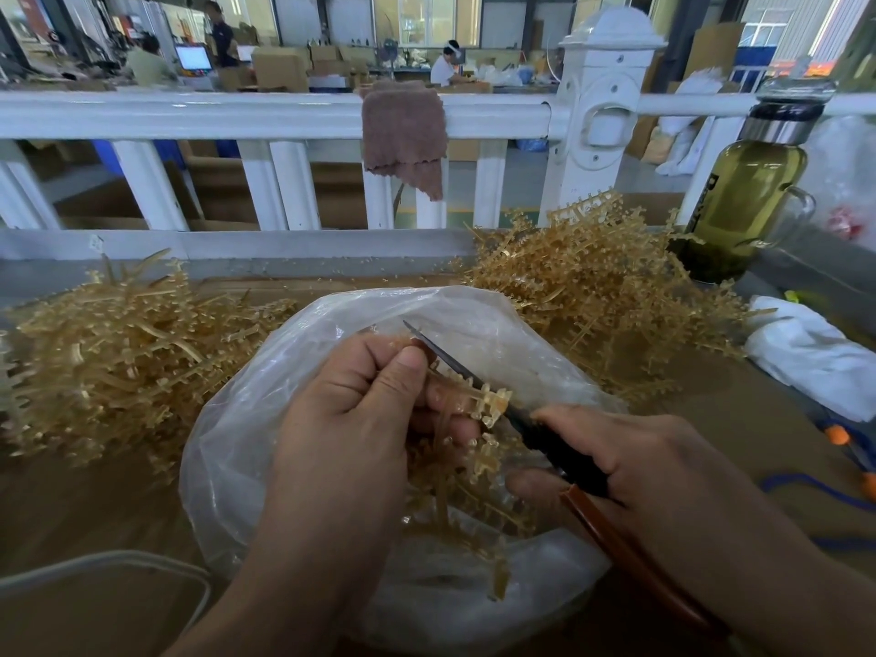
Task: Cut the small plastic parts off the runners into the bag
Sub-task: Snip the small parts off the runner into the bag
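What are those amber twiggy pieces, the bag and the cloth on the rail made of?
The twiggy runners look like glossy, translucent amber plastic. The bag seems thin clear plastic film, crinkled. The cloth looks like fuzzy brown microfibre or terry.

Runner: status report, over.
Left hand pinching runner over bag. Right hand gripping blade, edge on runner. Nothing blocking the cut.

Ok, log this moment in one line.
left hand grips runner | right hand grips cutter | blade against parts | over open bag
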Available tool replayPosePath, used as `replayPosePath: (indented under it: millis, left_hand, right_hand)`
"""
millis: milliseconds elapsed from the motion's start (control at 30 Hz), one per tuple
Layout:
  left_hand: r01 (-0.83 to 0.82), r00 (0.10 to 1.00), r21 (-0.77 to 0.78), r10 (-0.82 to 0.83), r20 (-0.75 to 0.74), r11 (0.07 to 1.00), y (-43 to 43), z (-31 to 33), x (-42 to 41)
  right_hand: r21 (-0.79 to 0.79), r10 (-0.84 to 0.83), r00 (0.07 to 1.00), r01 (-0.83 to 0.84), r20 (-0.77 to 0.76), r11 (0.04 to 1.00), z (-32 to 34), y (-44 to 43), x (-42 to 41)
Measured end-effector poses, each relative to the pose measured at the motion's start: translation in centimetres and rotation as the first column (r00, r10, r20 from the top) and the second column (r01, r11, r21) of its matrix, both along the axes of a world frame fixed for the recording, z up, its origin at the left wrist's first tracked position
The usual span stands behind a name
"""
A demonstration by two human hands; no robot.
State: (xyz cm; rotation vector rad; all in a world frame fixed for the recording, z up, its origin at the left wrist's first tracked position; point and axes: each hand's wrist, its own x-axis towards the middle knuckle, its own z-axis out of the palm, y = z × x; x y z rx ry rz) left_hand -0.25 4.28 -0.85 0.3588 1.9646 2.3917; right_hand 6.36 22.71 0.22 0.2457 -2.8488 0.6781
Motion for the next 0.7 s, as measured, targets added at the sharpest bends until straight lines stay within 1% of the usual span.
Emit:
replayPosePath:
  millis: [133, 233, 333, 400, 433, 467, 533, 567, 600, 633, 700]
  left_hand:
    - [0.0, 0.999, 0.012, -0.001, 0.039, 1.0, 0.0, -0.1, -0.2]
    - [0.002, 0.999, 0.021, -0.003, 0.038, 1.0, 0.1, -0.2, -0.3]
    - [-0.014, 0.999, 0.019, 0.013, 0.039, 1.0, -0.1, -0.1, -0.4]
    - [-0.033, 0.998, 0.028, 0.032, 0.046, 0.999, -0.3, 0.0, -0.5]
    - [-0.04, 0.999, 0.026, 0.039, 0.038, 0.999, -0.3, 0.0, -0.5]
    - [-0.046, 0.999, 0.018, 0.045, 0.024, 0.999, -0.4, 0.0, -0.5]
    - [-0.055, 0.998, -0.003, 0.055, -0.01, 0.998, -0.3, 0.1, -0.3]
    - [-0.056, 0.998, -0.016, 0.055, -0.03, 0.998, -0.2, 0.2, -0.1]
    - [-0.055, 0.997, -0.033, 0.053, -0.055, 0.998, -0.2, 0.2, 0.1]
    - [-0.058, 0.995, -0.055, 0.053, -0.087, 0.997, -0.1, 0.3, 0.3]
    - [-0.086, 0.986, -0.103, 0.07, -0.15, 0.991, 0.0, 0.4, 0.6]
  right_hand:
    - [0.003, 0.008, 1.0, -0.008, -0.001, 1.0, 0.0, 0.0, 0.1]
    - [0.0, 0.005, 1.0, -0.005, 0.0, 1.0, -0.1, 0.0, 0.1]
    - [-0.015, -0.01, 0.999, 0.009, -0.043, 1.0, -0.4, 0.1, 0.0]
    - [-0.107, -0.079, 0.992, 0.068, -0.103, 0.992, -0.5, 0.2, 0.1]
    - [-0.201, -0.111, 0.987, 0.086, -0.116, 0.976, -0.4, 0.1, 0.2]
    - [-0.33, -0.113, 0.987, 0.071, -0.112, 0.941, -0.3, 0.1, 0.3]
    - [-0.596, -0.039, 0.996, -0.014, -0.076, 0.803, 0.1, -0.3, 0.5]
    - [-0.676, 0.002, 0.998, -0.048, -0.069, 0.736, 0.3, -0.5, 0.7]
    - [-0.707, 0.033, 0.997, -0.074, -0.071, 0.704, 0.5, -0.7, 0.8]
    - [-0.698, 0.052, 0.996, -0.091, -0.077, 0.711, 0.7, -1.1, 0.8]
    - [-0.641, 0.041, 0.995, -0.092, -0.093, 0.762, 1.1, -1.9, 0.7]
